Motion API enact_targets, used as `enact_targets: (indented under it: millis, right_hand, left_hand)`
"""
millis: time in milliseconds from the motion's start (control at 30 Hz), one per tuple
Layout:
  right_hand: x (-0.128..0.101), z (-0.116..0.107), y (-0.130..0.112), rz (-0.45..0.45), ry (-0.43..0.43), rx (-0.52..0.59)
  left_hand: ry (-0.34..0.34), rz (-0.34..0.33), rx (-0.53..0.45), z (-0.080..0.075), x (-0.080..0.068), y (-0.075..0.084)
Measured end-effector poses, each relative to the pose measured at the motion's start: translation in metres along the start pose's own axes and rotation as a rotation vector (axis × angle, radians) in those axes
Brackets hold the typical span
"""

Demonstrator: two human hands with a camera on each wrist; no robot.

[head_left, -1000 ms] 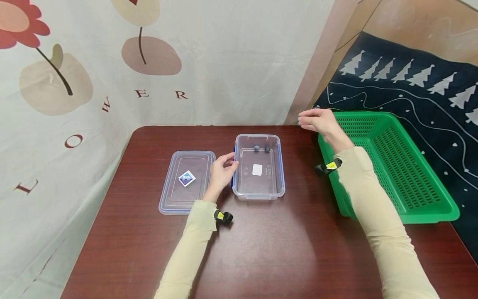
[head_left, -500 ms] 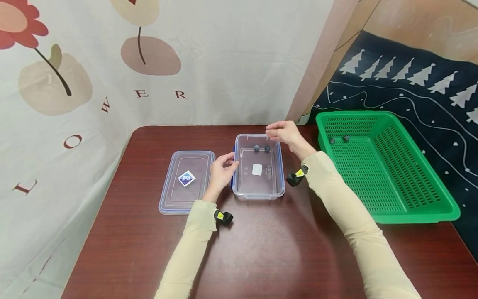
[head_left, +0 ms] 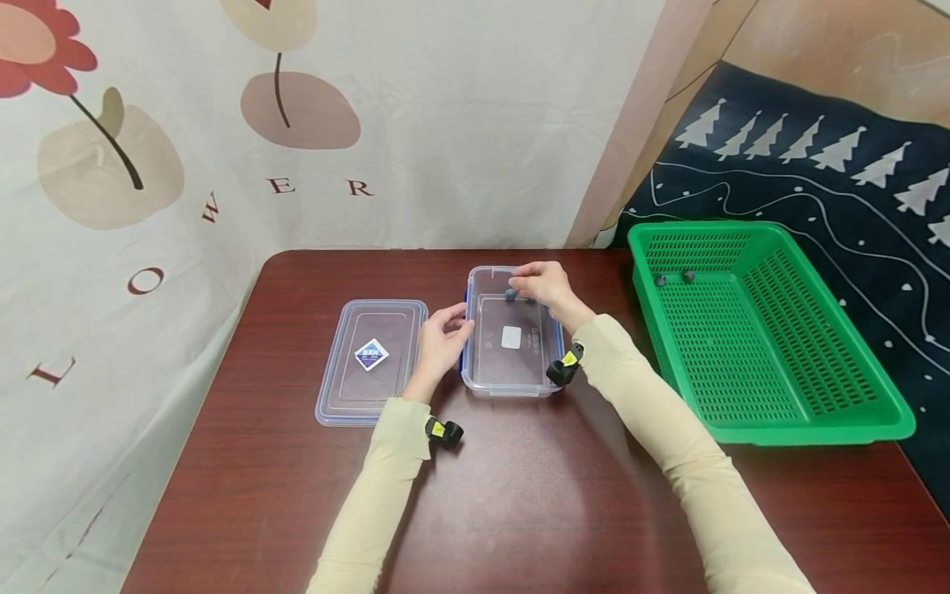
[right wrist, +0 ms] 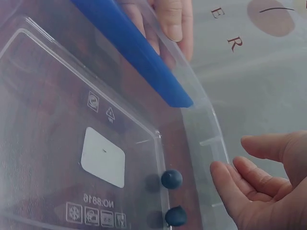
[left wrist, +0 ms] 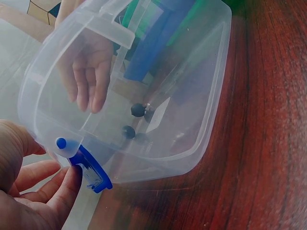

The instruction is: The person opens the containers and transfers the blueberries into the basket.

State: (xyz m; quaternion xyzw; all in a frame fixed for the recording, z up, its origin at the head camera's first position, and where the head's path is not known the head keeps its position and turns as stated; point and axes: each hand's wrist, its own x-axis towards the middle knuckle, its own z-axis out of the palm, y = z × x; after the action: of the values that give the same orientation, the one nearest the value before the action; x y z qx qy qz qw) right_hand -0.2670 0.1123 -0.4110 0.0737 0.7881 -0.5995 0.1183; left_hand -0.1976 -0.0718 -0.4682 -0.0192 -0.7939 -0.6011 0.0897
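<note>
A dark red-brown wooden worktop (head_left: 519,495) with rounded far corners is seen, set against a pale curtain (head_left: 445,124) printed with flowers and letters along the far and left edges. A dark blue cloth (head_left: 853,190) with white trees is draped beyond the right edge.

A clear plastic container (head_left: 514,375) with blue side clips is placed near the middle of the far edge. Two small dark balls (right wrist: 171,178) are lying on its floor by the far wall, close to one another; whether they touch cannot be told. Its clear lid (head_left: 371,363), marked with a diamond label, is laid flat just to the left, near the container but apart from it.

The left hand (head_left: 441,338) is rested against the container's left wall at the blue clip (left wrist: 88,167), fingers gently bent around that edge; the clip is touched by the fingertips in the left wrist view. The right hand (head_left: 542,285) is held over the container's far end, just above the balls, its fingers relaxed and slightly spread. Nothing appears to be held in it, though the head view is too small for certainty.

A green slotted basket (head_left: 816,412) is set at the right edge of the worktop, overhanging it, with two more small dark balls (head_left: 671,278) resting in its far left corner.
</note>
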Motion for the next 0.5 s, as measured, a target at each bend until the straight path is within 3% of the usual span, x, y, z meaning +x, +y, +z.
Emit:
enact_targets:
  millis: [500]
  right_hand:
    - [0.009, 0.015, 0.008, 0.051, 0.081, -0.124]
  left_hand:
    - [-0.001, 0.027, -0.009, -0.001, -0.001, 0.001]
